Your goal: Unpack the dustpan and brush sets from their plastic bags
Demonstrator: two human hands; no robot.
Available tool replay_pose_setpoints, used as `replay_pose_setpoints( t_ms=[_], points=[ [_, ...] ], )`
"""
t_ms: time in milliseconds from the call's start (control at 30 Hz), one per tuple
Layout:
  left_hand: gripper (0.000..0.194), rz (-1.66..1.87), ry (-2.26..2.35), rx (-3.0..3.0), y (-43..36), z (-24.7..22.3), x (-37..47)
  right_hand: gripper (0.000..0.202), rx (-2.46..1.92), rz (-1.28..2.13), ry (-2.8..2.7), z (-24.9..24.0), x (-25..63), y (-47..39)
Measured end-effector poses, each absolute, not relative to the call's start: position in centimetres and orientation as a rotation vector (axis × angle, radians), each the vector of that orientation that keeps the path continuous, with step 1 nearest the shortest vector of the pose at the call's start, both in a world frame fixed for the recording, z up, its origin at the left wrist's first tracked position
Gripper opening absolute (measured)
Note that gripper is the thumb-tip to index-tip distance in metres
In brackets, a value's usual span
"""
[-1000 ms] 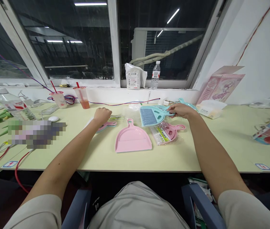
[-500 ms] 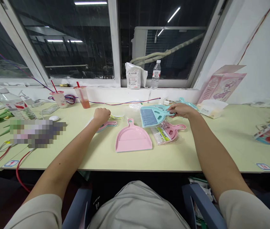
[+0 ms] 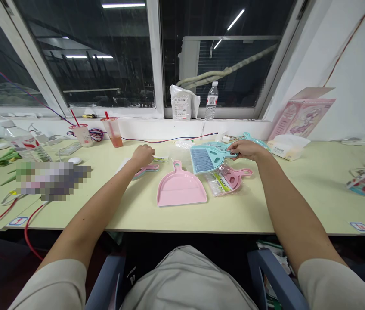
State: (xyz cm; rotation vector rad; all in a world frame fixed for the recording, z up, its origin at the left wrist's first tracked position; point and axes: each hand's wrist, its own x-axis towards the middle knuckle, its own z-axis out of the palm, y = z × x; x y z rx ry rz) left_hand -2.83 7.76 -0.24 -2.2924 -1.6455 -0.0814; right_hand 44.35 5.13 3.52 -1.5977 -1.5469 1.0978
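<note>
My right hand (image 3: 246,150) is closed around the handles of a teal hand brush (image 3: 206,158) with grey-blue bristles and the teal dustpan under it. Below lies a pink dustpan set in clear packaging (image 3: 223,181) with a yellow-green label. My left hand (image 3: 143,156) has curled fingers beside a clear wrapper with a yellow-green label (image 3: 161,159); what is in the fingers is hidden. A pink and blue handle (image 3: 148,169) shows just below that hand, the rest behind my forearm. Between my hands a pink dustpan (image 3: 181,187) lies on the table.
Two drink cups with red straws (image 3: 113,132) stand at the back left. A water bottle (image 3: 211,101) and a white package (image 3: 182,103) are on the sill. A tissue pack (image 3: 288,147), a pink box (image 3: 303,114) and another teal item (image 3: 256,141) sit to the right.
My left hand has shifted slightly right and up, its fingers a little less tightly curled. My right hand stays on the teal brush and dustpan, almost unmoved.
</note>
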Motion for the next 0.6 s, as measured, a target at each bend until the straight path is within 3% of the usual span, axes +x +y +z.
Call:
replay_pose_setpoints(
  t_ms=[233, 600],
  points=[
    [0.073, 0.125, -1.788, -2.592, 11.0, -0.4, -3.6, 0.013, -1.598, 1.092, -1.515, 3.6, 44.4, 5.1],
    [0.060, -0.034, -1.722, -2.689, 11.1, -0.5, -2.6, 0.011, -1.605, 1.099, -1.557, 3.5, 44.5, 5.3]
  ],
)
